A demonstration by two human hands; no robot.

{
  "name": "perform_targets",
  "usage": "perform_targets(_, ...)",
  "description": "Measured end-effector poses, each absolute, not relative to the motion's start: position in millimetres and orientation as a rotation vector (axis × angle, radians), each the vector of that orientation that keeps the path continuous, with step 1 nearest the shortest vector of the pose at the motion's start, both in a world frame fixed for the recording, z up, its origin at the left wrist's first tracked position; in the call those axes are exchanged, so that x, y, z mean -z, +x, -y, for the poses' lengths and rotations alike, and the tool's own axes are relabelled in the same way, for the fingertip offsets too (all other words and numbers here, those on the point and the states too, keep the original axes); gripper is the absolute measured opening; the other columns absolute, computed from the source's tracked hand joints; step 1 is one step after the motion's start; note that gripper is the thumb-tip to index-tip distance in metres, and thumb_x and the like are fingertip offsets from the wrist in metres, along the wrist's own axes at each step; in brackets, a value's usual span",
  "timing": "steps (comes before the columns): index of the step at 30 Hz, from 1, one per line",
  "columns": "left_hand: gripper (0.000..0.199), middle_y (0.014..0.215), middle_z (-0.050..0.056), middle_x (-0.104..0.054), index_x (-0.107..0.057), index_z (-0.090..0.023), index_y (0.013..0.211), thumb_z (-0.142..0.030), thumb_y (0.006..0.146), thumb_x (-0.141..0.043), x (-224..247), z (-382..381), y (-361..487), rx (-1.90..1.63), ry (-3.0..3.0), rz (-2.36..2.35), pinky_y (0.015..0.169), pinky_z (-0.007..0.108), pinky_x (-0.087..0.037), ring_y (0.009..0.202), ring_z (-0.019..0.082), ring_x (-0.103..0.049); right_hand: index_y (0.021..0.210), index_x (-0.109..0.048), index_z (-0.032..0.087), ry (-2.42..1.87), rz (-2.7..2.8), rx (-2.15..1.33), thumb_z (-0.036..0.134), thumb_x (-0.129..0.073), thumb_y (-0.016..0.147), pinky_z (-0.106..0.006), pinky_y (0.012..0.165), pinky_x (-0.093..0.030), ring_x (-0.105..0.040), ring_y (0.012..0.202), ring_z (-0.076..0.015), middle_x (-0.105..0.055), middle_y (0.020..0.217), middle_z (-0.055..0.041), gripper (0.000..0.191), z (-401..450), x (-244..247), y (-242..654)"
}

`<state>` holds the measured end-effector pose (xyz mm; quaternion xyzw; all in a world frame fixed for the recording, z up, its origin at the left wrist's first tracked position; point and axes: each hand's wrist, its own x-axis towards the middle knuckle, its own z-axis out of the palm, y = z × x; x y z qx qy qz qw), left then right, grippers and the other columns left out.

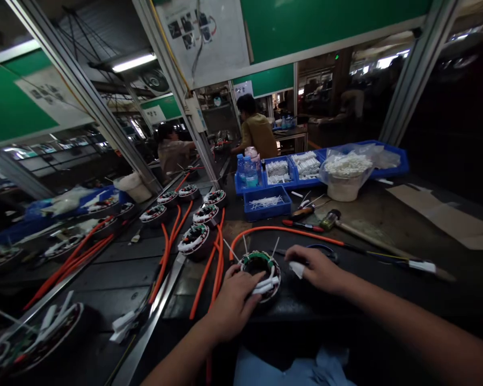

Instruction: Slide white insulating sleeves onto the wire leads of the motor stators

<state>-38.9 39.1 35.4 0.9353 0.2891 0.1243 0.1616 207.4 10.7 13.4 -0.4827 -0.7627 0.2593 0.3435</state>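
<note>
A round stator (pixel 275 284) with green and white windings, white sleeves and an orange cable (pixel 282 229) stands at the front edge of the bench. My left hand (pixel 235 300) rests on its left side, fingers apart, with the fingertips by the white sleeves (pixel 265 285) on the ring. To the right of the stator is my right hand (pixel 316 268), its fingers bent round something; a white patch (pixel 297 269) shows at the fingers, and whether it is a wrap or a held piece is unclear.
Several finished-looking stators (pixel 194 239) with orange cables stand left. Behind are a small blue bin (pixel 266 202) of white sticks, blue trays, a bagged bucket (pixel 342 185), a mallet (pixel 330 219) and a red-handled tool (pixel 301 225). Cardboard (pixel 443 214) lies right. Two people (pixel 260 134) sit farther back.
</note>
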Motion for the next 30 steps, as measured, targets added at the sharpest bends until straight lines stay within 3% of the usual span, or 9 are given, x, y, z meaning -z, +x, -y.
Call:
perform_targets(3,0.067,0.114,0.005,-0.059,-0.032,-0.026,0.134,-0.032,0.074,-0.061,-41,-34,-31,-0.329,2.648,-0.894,0.106,0.05,-0.015,0.104,0.023,-0.052,0.096,-0.057,0.019,-1.173,2.058,-0.636,0.0,-0.046,0.064,-0.027,0.076,-0.043,-0.055,0.083,-0.0156,-0.061,0.092,-0.0033,0.039,-8,7,214)
perform_targets(4,0.065,0.111,0.005,-0.061,-0.039,-0.026,0.13,-0.032,0.07,-0.065,-41,-32,-27,-0.339,2.636,-0.955,0.105,0.053,-0.014,0.103,0.024,-0.053,0.096,-0.057,0.019,-1.099,2.099,-0.635,-0.001,-0.045,0.064,-0.027,0.078,-0.043,-0.054,0.085,-0.0154,-0.06,0.093,-0.0036,0.04,-9,11,213)
perform_targets(7,0.035,0.092,0.001,-0.066,-0.06,-0.027,0.102,-0.025,0.068,-0.067,-36,-27,-16,-0.411,2.588,-1.104,0.104,0.054,-0.014,0.089,0.022,-0.056,0.091,-0.062,0.019,-0.917,2.08,-0.627,0.0,-0.046,0.071,-0.027,0.08,-0.043,-0.055,0.089,-0.0145,-0.059,0.094,-0.0048,0.032,-18,15,206)
perform_targets(11,0.024,0.083,-0.001,-0.065,-0.061,-0.025,0.09,-0.018,0.067,-0.064,-28,-25,-9,-0.51,2.527,-1.151,0.102,0.053,-0.016,0.084,0.021,-0.056,0.084,-0.065,0.018,-0.891,1.923,-0.769,0.012,-0.054,0.077,-0.027,0.078,-0.045,-0.057,0.085,-0.0142,-0.06,0.09,-0.0042,0.014,-38,10,198)
perform_targets(15,0.021,0.08,0.0,-0.063,-0.061,-0.023,0.087,-0.017,0.067,-0.062,-25,-25,-7,-0.563,2.464,-1.191,0.101,0.056,-0.016,0.082,0.022,-0.055,0.084,-0.061,0.015,-0.946,1.923,-0.943,0.007,-0.057,0.071,-0.023,0.067,-0.046,-0.058,0.072,-0.0121,-0.061,0.077,0.0002,0.016,-54,3,194)
perform_targets(18,0.018,0.078,0.001,-0.063,-0.06,-0.023,0.085,-0.019,0.068,-0.061,-23,-26,-8,-0.588,2.451,-1.175,0.1,0.056,-0.018,0.081,0.022,-0.055,0.079,-0.063,0.015,-0.852,2.056,-0.951,0.002,-0.055,0.069,-0.022,0.071,-0.043,-0.057,0.076,-0.0119,-0.061,0.078,0.0009,0.018,-59,-7,199)
perform_targets(21,0.02,0.08,0.002,-0.062,-0.059,-0.022,0.088,-0.021,0.068,-0.061,-20,-27,-9,-0.61,2.482,-1.144,0.098,0.056,-0.02,0.082,0.023,-0.054,0.081,-0.063,0.016,-0.787,2.328,-0.731,0.005,-0.052,0.075,-0.024,0.074,-0.041,-0.055,0.08,-0.0134,-0.061,0.081,-0.0014,0.017,-64,-21,207)
perform_targets(30,0.022,0.081,0.001,-0.062,-0.059,-0.022,0.091,-0.021,0.069,-0.062,-14,-30,-14,-0.633,2.51,-1.101,0.098,0.054,-0.021,0.084,0.022,-0.053,0.08,-0.061,0.017,-0.758,2.839,-0.037,0.015,-0.048,0.084,-0.026,0.059,-0.033,-0.052,0.073,-0.0165,-0.061,0.078,-0.0041,0.014,-72,-53,202)
